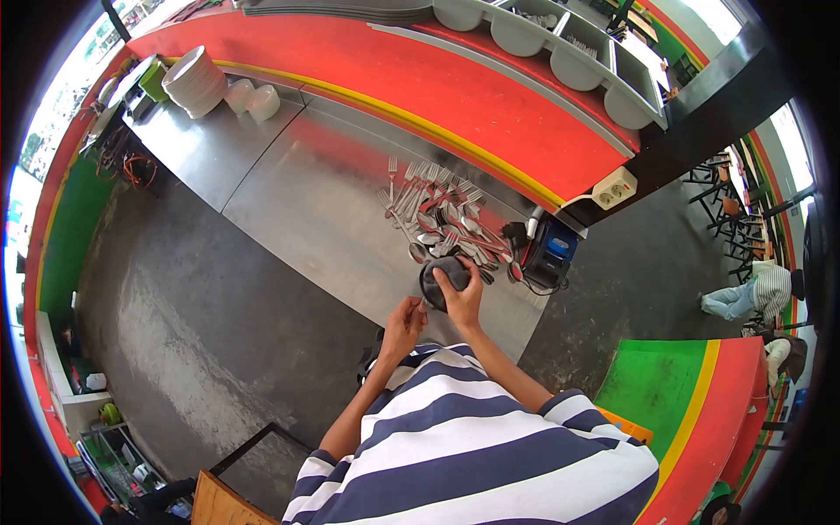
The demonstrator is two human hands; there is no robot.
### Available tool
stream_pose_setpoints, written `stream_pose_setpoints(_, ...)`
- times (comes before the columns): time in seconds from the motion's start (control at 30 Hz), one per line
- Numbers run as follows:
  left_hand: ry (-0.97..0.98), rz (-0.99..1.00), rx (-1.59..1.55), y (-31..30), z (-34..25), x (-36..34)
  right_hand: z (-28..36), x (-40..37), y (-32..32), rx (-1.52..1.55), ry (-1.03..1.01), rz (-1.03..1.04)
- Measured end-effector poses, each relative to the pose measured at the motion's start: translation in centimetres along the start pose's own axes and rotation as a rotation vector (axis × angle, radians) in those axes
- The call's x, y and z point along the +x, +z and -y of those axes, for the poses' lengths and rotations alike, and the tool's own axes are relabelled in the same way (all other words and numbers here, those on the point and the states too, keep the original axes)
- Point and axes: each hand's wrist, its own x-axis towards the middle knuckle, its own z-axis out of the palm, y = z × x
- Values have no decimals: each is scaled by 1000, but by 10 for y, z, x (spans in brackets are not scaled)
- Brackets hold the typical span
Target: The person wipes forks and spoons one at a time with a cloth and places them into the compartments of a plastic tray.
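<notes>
My right hand (pixel 464 296) is closed round a dark grey, rounded object (pixel 444 278) that looks like a bundled cloth or a small dark bowl. Just below and left of it, my left hand (pixel 403 327) pinches something small and thin near the dark object's lower edge; what it is cannot be made out. Beyond both hands, a loose heap of metal forks and spoons (pixel 437 210) lies on the steel counter (pixel 306 201). The dark object is at the heap's near edge.
A blue and black device (pixel 551 249) stands right of the cutlery. Stacked white plates (pixel 194 83) and bowls (pixel 262 102) are at the far left. Grey cutlery bins (pixel 577 66) sit on the red ledge (pixel 350 66). A power socket (pixel 614 188) hangs at its right end. Two people are at far right.
</notes>
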Motion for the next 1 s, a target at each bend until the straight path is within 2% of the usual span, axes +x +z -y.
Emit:
stream_pose_setpoints(0.07,18,29,46,-4,-2,-3,1,15,0,-4,-6,-33)
stream_pose_setpoints(0.17,38,37,124,-10,-10,-9,-3,37,-6,-20,24,83)
stream_pose_setpoints(0.2,44,33,152,-12,-13,-11,-6,43,-6,-70,-60,69)
stream_pose_setpoints(0.3,28,42,169,-17,-19,-12,-11,54,-6,-53,-114,93)
stream_pose_setpoints(0.4,-34,76,184,-22,-26,-13,-7,65,-3,-39,-146,48)
stream_pose_setpoints(0.53,-59,91,157,-26,-15,-15,-4,82,-10,-178,-100,-103)
stream_pose_setpoints(0.63,-72,83,53,-23,9,-14,-22,92,-16,298,117,-158)
stream_pose_setpoints(0.67,-74,72,13,-21,17,-13,-41,96,-21,478,288,-150)
stream_pose_setpoints(0.77,-41,5,-20,-16,22,-7,-60,80,-29,820,517,-79)
stream_pose_setpoints(0.83,-25,-34,-14,-15,25,1,-58,53,-35,830,626,213)
stream_pose_setpoints(0.87,-69,10,-101,-15,25,3,-64,41,-40,811,703,373)
stream_pose_setpoints(0.93,-156,99,-275,-15,23,10,-14,7,-34,598,694,490)
stream_pose_setpoints(1.0,-265,158,-338,-8,13,13,-5,-14,-20,580,614,535)
